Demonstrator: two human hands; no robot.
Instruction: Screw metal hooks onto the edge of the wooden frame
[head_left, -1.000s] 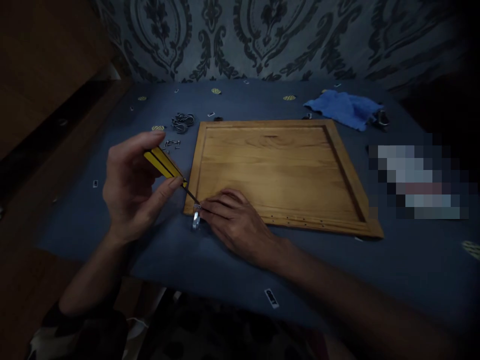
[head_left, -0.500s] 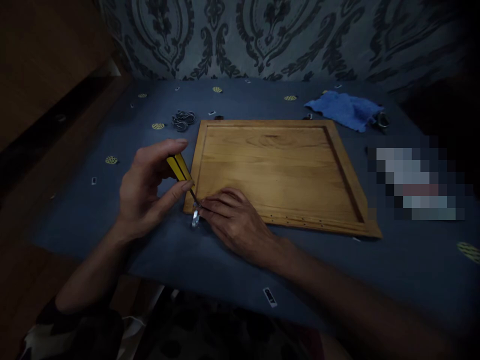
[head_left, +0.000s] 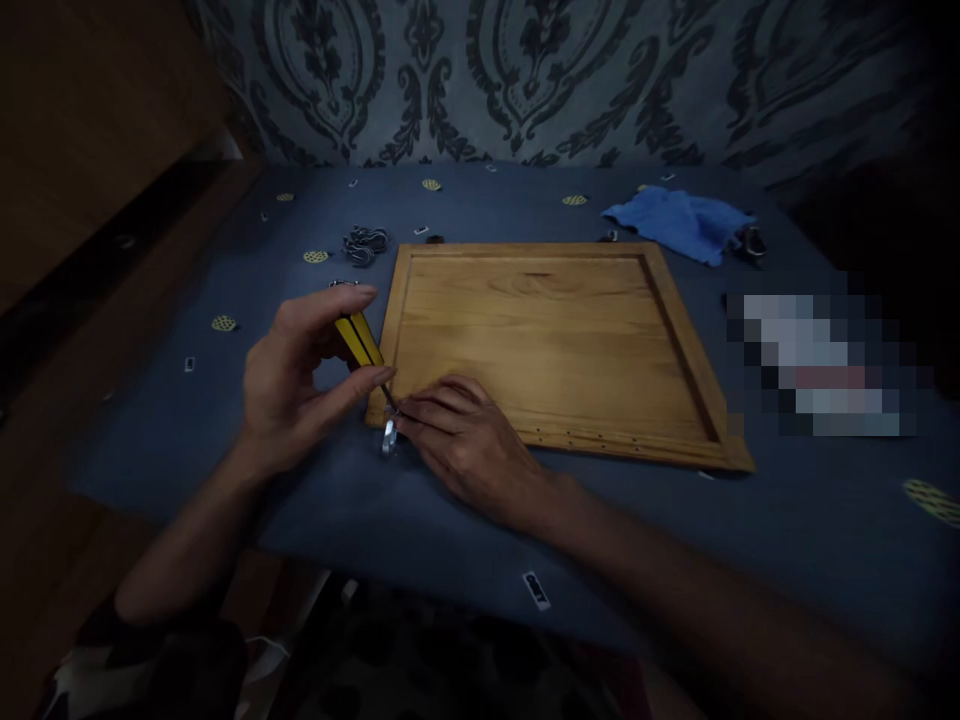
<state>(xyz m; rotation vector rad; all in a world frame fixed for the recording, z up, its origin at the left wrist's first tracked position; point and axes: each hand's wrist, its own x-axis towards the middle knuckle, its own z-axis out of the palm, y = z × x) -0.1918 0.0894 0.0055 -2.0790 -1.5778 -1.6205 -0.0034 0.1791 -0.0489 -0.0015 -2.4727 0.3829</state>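
Observation:
My left hand [head_left: 289,370] is closed on the yellow and black handle of a screwdriver [head_left: 361,340], its thumb and fingers around the grip. The shaft slants down to the near left corner of a framed wooden panel [head_left: 525,330]. At that corner a small shiny metal fitting [head_left: 389,435] juts past the panel's edge. My right hand [head_left: 469,440] rests on the near edge of the panel, fingertips pinched together beside the screwdriver's tip. Whatever the right fingertips hold there is mostly hidden. A row of small dark holes runs along the panel's near edge.
Several dark metal clips [head_left: 365,245] lie beyond the panel's far left corner. A blue cloth [head_left: 682,222] sits at the back right, with a dark metal object [head_left: 752,243] beside it. A blurred-out item [head_left: 817,350] lies to the right. Blue patterned cloth [head_left: 420,570] covers the table.
The view has shifted slightly. My left hand and the screwdriver have turned a little, while the right hand keeps its place on the panel.

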